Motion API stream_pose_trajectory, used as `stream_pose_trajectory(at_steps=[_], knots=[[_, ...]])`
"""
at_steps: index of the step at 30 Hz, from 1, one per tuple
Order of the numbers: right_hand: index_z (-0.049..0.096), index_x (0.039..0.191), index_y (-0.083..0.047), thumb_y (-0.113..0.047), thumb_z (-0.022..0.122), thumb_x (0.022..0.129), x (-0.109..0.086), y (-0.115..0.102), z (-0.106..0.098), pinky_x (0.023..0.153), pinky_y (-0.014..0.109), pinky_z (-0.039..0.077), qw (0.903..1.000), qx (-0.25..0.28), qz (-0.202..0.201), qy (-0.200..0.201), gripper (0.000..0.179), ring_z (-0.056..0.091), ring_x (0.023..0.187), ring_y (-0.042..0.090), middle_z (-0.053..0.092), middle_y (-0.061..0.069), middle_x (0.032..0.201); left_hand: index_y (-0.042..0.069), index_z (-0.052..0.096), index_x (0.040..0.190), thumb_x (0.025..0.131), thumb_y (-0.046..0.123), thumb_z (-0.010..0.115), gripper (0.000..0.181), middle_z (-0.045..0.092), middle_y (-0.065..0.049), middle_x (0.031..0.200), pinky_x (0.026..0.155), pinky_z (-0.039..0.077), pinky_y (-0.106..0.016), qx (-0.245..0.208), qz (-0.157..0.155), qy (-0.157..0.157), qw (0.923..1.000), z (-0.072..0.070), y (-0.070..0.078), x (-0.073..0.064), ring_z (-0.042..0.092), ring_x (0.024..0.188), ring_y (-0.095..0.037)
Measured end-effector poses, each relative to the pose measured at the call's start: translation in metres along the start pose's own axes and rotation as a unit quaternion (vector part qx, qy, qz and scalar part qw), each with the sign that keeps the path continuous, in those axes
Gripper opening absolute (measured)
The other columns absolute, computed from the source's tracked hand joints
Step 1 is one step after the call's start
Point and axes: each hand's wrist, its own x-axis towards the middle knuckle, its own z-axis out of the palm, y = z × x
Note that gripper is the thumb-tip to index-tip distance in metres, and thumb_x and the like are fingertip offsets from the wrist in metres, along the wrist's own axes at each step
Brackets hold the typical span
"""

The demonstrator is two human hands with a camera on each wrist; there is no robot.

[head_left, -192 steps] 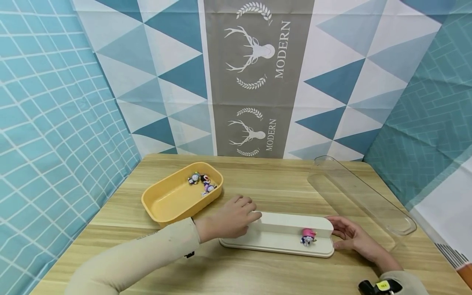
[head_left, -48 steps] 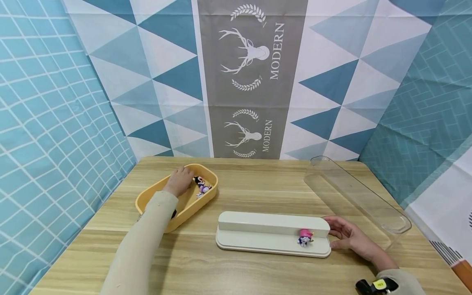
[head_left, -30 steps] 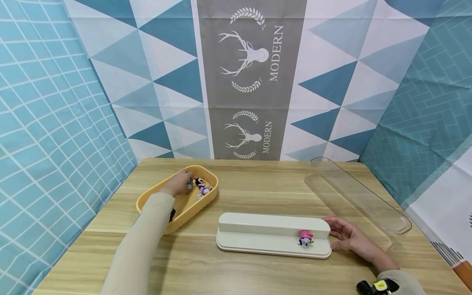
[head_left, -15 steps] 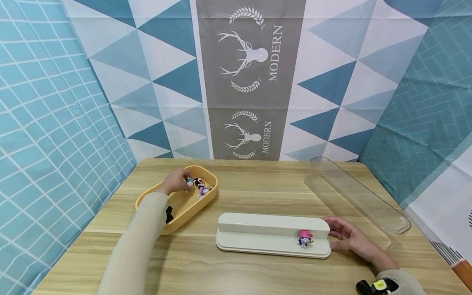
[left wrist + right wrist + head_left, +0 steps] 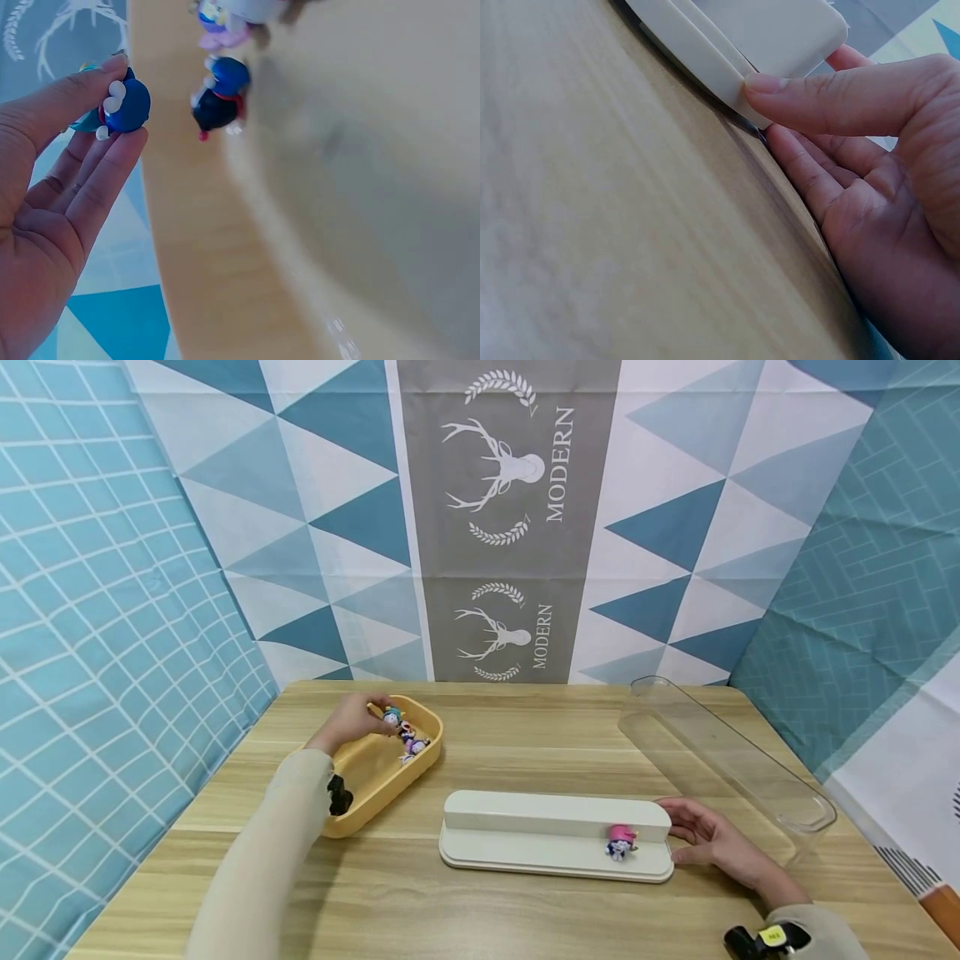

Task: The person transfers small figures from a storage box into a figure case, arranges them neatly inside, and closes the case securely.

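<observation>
My left hand (image 5: 354, 720) pinches a small figurine (image 5: 392, 717) with a teal hat, between thumb and fingertips, at the far end of a yellow bin (image 5: 360, 802). In the left wrist view the figurine's blue back (image 5: 131, 106) faces the camera. Two more figurines lie in the bin: a dark-haired one (image 5: 221, 90) and a lilac-and-white one (image 5: 417, 748). My right hand (image 5: 712, 839) holds the right end of a cream stepped display base (image 5: 525, 854), thumb on its edge. A pink-hatted figurine (image 5: 620, 842) stands on the base's lower step, near that hand.
A clear plastic cover (image 5: 720, 752) lies slantwise at the right of the wooden table (image 5: 480, 918). Patterned cloth (image 5: 517, 527) hangs behind the table's back edge, and blue tiled cloth (image 5: 112, 610) is on the left.
My left hand has gone from above the base into the bin, taken hold of the teal-hatted figurine and raised it slightly. The right hand stays at the base's end.
</observation>
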Motion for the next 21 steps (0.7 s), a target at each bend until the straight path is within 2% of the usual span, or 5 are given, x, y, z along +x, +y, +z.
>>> stream_pose_trajectory(at_steps=[5, 11, 21], knots=[[0.051, 0.139, -0.01, 0.017, 0.066, 0.08, 0.0, -0.001, 0.0, 0.097, 0.021, 0.046, 1.0, -0.001, 0.007, 0.006, 0.067, 0.057, 0.119, 0.005, 0.059, -0.009, 0.133, -0.004, 0.068, 0.116, 0.08, 0.004, 0.081, 0.039, 0.063, -0.021, 0.109, 0.07, 0.056, -0.033, -0.021, 0.006, 0.008, 0.9997, -0.003, 0.009, 0.0, 0.066, 0.085, -0.027], [0.052, 0.138, -0.01, 0.016, 0.067, 0.08, 0.001, -0.002, 0.001, 0.097, 0.021, 0.046, 0.9999, -0.004, 0.008, 0.008, 0.066, 0.057, 0.118, 0.006, 0.059, -0.009, 0.133, -0.002, 0.069, 0.117, 0.079, 0.004, 0.082, 0.04, 0.065, -0.02, 0.111, 0.073, 0.057, -0.035, -0.032, 0.024, 0.018, 0.999, -0.005, 0.022, -0.001, 0.067, 0.086, -0.028], [0.051, 0.139, -0.009, 0.017, 0.067, 0.08, 0.0, -0.002, 0.0, 0.097, 0.02, 0.046, 1.0, -0.003, 0.007, 0.004, 0.066, 0.057, 0.119, 0.005, 0.059, -0.009, 0.133, -0.001, 0.069, 0.116, 0.079, 0.007, 0.083, 0.04, 0.064, -0.018, 0.112, 0.073, 0.055, -0.031, -0.044, 0.024, 0.017, 0.9986, -0.001, 0.045, -0.002, 0.067, 0.087, -0.026]])
